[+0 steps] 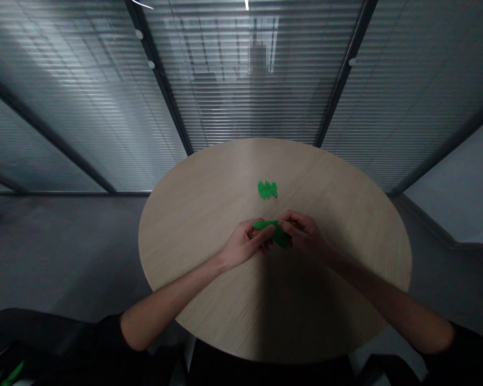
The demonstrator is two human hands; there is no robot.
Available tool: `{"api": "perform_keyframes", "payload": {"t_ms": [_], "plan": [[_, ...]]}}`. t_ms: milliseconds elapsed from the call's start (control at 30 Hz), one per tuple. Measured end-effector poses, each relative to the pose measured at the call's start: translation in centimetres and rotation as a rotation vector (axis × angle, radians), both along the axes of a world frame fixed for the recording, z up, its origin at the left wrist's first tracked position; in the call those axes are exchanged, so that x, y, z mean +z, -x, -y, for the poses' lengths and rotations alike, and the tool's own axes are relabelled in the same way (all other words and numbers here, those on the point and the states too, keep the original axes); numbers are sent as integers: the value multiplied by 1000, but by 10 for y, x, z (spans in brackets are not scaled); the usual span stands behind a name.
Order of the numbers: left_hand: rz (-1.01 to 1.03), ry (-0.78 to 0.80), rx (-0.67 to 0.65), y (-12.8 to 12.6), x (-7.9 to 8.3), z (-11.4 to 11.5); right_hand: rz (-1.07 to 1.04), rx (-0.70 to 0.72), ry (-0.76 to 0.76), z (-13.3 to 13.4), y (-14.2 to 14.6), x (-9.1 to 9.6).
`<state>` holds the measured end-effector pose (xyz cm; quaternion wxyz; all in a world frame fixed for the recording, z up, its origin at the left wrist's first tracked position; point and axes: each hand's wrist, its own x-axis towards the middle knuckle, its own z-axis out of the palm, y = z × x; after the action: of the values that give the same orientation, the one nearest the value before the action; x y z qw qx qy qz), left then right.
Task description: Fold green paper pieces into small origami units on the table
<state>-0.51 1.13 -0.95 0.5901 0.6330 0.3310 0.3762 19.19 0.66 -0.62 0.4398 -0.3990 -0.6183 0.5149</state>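
Two bare hands meet at one green sheet [280, 236], which is held off the round counter [201, 198] and serves here as the landmark. The left hand [241, 244] lies at the sheet's left end, the right hand [308, 233] at its upper right; as seen from where I stand in the room, neither is the nearer, since both touch it.

Governing relation: the sheet spans the gap between the two sets of fingers. Its long axis runs crosswise, from a narrow tip at the left hand to a broader part that slopes down and toward the person, just beside the right hand. The far edge is nearly level and straight, suggesting a fold, though a fold cannot be confirmed at this size.

State of the fingers: those of the left hand are closed on the sheet, the thumb laid flat over its near face and pointing toward the right hand. Those of the right hand are bent and appear to pinch the sheet's far edge near its right end; the exact contact is partly hidden by the knuckles.

Surroundings: beyond the sheet, on the person's far side and apart from both hands, a green cutout [267, 190] with pointed lobes rests on the counter; whether it is a single piece or several overlapping cannot be told. On the person's side of the sheet, a broad shadow [301, 305] crosses the counter. Well beyond the sheet stand window blinds [249, 118].
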Motion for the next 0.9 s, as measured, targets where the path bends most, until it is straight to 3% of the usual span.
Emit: {"api": "perform_keyframes", "payload": {"t_ms": [233, 467, 667, 900], "plan": [[20, -38, 68, 0, 3, -1, -6, 3, -2, -1, -1, 1], [44, -32, 164, 0, 7, 0, 32, 132, 53, 3, 2, 3], [86, -23, 287, -1, 6, -2, 34, 93, 77, 1, 1, 1], [91, -7, 294, 0, 10, -1, 83, 29, 35, 0, 1, 0]]}}
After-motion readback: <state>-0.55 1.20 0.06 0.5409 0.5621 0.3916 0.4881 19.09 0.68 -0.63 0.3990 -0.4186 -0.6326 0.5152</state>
